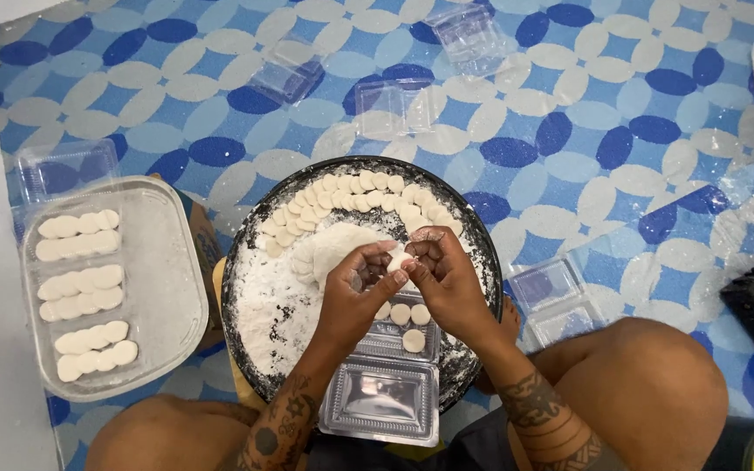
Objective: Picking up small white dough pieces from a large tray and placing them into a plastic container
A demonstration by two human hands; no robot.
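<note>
Both hands, left hand (355, 283) and right hand (447, 279), pinch one white dough disc (397, 259) over the floured round tray (255, 218), apparently mid-packing, so the next move likely calls for setting it beside those in the clear plastic box (390, 384).
</note>
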